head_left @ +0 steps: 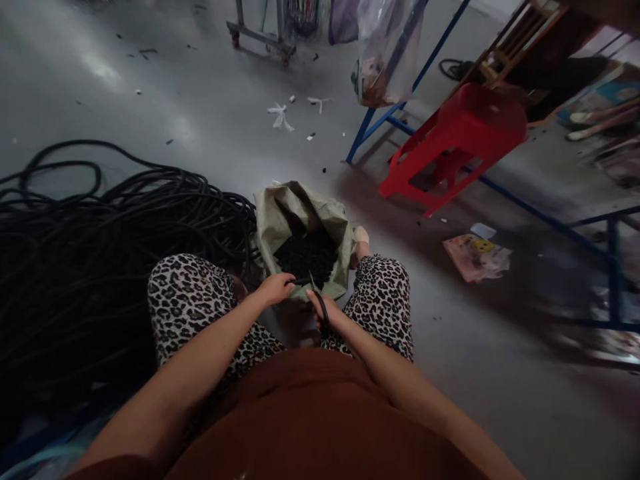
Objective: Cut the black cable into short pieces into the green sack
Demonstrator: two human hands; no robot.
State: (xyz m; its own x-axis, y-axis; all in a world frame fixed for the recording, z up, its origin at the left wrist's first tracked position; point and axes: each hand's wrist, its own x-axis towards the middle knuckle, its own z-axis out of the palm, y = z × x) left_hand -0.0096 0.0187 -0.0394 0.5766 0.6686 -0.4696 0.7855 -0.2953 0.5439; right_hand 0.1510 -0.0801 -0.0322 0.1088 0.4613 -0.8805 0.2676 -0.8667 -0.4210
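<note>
My left hand (277,289) is closed on a short length of black rubber cord (301,281), which points right over the near rim of a sack. In my right hand (323,308) is a pair of scissors (321,303) with black handles; the blades point up and left, close to the cord's end. Whether the blades touch the cord I cannot tell. The pale green woven sack (273,230) stands open between my knees, with many small black pieces (307,257) inside it.
A big heap of black cord (190,207) covers the floor at left. Right of the sack are a red plastic stool (455,147), a blue metal frame (361,133) with a hanging clear bag (385,60), and a printed plastic packet (475,257). White scraps (281,117) lie ahead.
</note>
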